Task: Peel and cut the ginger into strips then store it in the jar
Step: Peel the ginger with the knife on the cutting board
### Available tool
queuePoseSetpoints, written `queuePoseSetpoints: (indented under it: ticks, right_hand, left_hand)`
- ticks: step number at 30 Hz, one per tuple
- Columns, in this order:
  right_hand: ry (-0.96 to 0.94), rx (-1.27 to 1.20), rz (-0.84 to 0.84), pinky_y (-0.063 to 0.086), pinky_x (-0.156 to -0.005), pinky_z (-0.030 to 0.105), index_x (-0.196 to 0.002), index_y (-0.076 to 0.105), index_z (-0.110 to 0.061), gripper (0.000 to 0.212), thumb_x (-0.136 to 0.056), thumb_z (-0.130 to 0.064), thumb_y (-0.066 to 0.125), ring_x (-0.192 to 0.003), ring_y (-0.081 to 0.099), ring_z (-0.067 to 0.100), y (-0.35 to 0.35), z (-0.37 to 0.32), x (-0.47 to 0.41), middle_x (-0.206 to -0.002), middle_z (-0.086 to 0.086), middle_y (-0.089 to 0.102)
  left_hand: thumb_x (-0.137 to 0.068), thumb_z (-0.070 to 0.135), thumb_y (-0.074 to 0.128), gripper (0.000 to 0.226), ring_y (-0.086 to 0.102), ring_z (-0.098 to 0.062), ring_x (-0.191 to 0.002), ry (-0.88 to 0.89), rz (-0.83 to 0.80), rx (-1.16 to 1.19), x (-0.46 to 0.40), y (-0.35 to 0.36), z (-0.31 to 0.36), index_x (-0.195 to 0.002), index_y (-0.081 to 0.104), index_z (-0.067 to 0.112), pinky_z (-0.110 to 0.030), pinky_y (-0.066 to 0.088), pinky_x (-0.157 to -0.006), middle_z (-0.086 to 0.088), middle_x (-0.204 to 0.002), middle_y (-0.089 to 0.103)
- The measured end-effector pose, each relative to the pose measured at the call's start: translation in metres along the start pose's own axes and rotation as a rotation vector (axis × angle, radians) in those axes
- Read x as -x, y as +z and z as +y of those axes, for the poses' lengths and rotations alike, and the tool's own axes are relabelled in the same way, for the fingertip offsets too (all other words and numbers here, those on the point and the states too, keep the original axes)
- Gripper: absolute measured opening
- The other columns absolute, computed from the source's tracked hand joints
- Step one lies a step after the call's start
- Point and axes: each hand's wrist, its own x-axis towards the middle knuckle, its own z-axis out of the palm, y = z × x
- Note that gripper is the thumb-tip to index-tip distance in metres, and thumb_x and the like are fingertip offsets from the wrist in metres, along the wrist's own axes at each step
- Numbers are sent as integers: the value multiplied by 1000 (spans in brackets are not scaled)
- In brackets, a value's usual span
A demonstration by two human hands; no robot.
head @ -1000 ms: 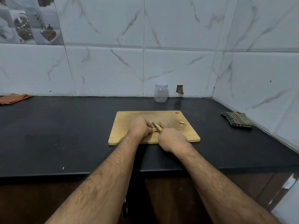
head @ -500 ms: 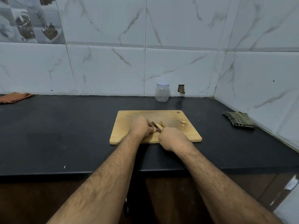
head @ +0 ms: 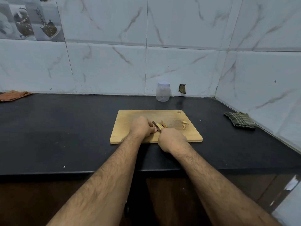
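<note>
Walls: white marble-look tiles [head: 105,67] meeting in a corner at the right
Decor tile: grey pictorial tile [head: 27,18] upper left
Wall gap: small broken hole [head: 182,88] just above the surface
Surface: black, glossy [head: 57,128]
Below: dark brown cabinet fronts [head: 171,201]

Home kitchen, corner of a worktop. Black stone counter [head: 68,131] running into a corner of glossy white marble-look wall tiles [head: 105,69]. One decor tile [head: 29,18] top left printed with spice jars and herbs. Wooden board [head: 128,124] with cut ginger [head: 163,124] and peel scraps [head: 184,124]. Clear plastic jar [head: 163,92] at the wall. Folded cloths at both ends: orange [head: 13,95], green check [head: 239,122]. Dark wood cabinet fronts [head: 179,201] below the counter edge.
</note>
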Motion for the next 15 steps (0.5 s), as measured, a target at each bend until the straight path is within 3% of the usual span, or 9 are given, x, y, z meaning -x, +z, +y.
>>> queuePoseSetpoints:
  ticks: [4,12,15]
  right_hand:
    - [0,-8,-27,47,-78,33,-125,60,-11,30,-98,-9,46,-108,60,25,-5,-2,0,-121,8,62]
    - [-15,25,-32,48,-77,33,-123,61,-10,30,-97,-7,47,-99,59,24,-7,-5,0,-119,8,62]
    - [-20,14,-31,47,-77,33,-125,60,-10,31,-99,-10,43,-104,60,25,-8,-6,0,-122,9,62]
  left_hand:
    - [-84,33,77,17,68,-18,-92,-1,-2,-3,1,-1,1,-96,79,22,-25,45,-66,5,-82,70]
    - [-84,32,77,18,67,-18,-89,-7,-5,22,0,-1,0,-99,79,21,-26,49,-70,0,-93,74]
    - [-84,28,77,16,66,-19,-84,-9,-11,40,0,-2,0,-98,79,20,-26,46,-68,-1,-90,74]
